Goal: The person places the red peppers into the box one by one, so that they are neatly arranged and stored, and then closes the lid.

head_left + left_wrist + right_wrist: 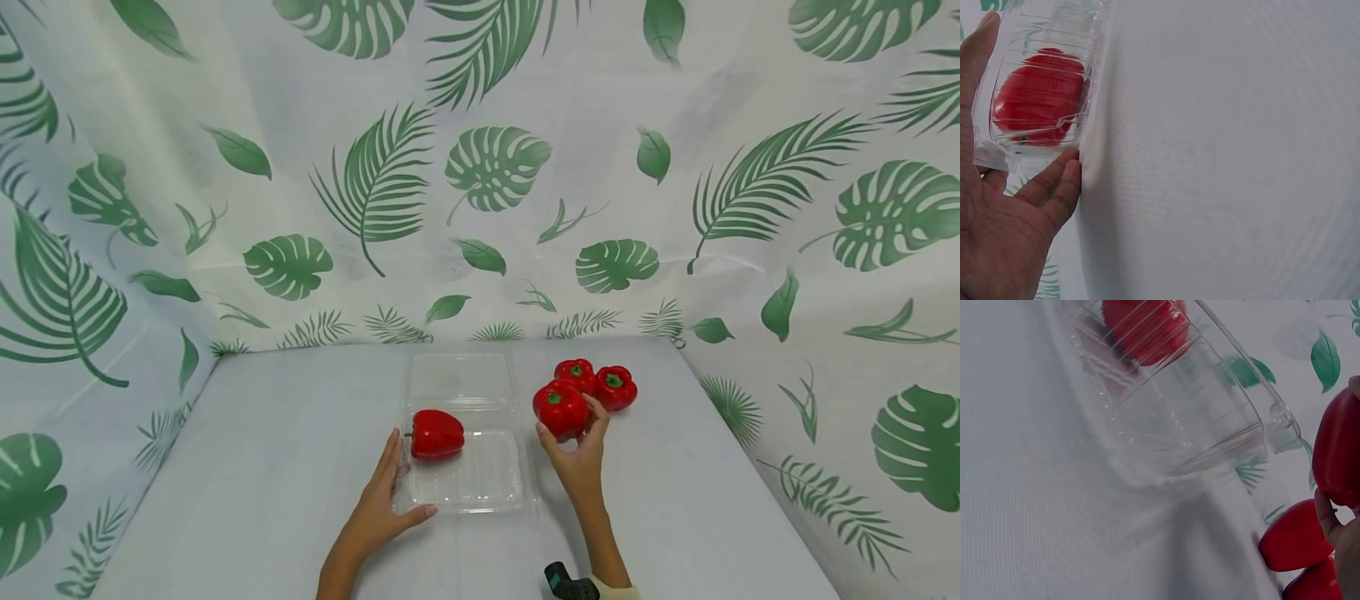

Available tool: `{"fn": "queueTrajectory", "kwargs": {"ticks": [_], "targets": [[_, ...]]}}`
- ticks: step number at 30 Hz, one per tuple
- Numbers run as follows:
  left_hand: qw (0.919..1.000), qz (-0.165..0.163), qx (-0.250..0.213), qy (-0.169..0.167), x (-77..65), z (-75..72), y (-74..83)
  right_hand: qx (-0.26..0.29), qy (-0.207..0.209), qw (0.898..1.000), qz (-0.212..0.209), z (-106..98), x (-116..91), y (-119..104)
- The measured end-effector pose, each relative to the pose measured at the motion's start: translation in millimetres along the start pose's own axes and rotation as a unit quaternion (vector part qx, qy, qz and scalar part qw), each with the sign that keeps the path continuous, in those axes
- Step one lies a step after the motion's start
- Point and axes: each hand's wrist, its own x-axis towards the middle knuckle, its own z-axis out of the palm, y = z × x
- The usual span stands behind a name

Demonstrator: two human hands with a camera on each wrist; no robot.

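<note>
Closest to the head camera, at the bottom of the frame right of centre, a black gadget [572,585] sat at the right wrist beside a pale sleeve [617,592]. Above it, the right hand [583,458] gripped a red pepper [559,410] between thumb and fingers, right of a clear plastic box [491,479]. Two more peppers [617,388] sat just up and right of that one. At lower centre, the left hand [377,510] was spread, fingers straight along the box's left side. Inside, at upper left, another pepper [438,437] lay on its side; the lid [461,379] was folded back.
</note>
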Motion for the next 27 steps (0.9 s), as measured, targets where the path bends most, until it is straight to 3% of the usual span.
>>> {"fn": "queueTrajectory", "kwargs": {"ticks": [19, 27], "targets": [[0.9999, -0.01, -0.004, -0.009, -0.1, 0.7, -0.2, 0.008, -0.092, 0.995, 0.023, 6, 5, -9], [0.9998, -0.017, 0.0, -0.009, 0.8, 0.6, 0.4, -0.06, -0.149, 0.987, -0.026, 10, 8, -13]]}}
